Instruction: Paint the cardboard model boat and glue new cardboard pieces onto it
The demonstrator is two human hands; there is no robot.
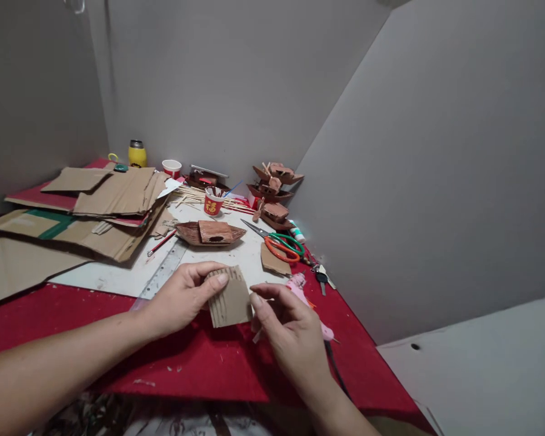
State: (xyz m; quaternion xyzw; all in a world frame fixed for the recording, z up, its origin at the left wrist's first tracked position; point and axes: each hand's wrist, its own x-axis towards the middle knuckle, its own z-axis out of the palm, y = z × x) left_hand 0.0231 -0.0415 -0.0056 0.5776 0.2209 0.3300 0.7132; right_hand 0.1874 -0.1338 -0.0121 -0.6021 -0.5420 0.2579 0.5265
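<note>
My left hand (184, 297) grips a small piece of corrugated cardboard (229, 298) over the red table cover, thumb on its top face. My right hand (290, 330) pinches the same piece at its right edge with thumb and forefinger. Just beyond lies a brown cardboard boat model (210, 233) on a white sheet (118, 275). A pink glue gun (306, 297) lies partly hidden behind my right hand.
Scissors with orange and green handles (279, 244), a cardboard scrap (275, 261), keys (321, 275), a metal ruler (163, 272), a red cup (213, 201), wooden sticks (200, 197), several finished boats (272, 191), stacked cardboard sheets (95, 206), a yellow flask (137, 154). Grey walls close in behind and right.
</note>
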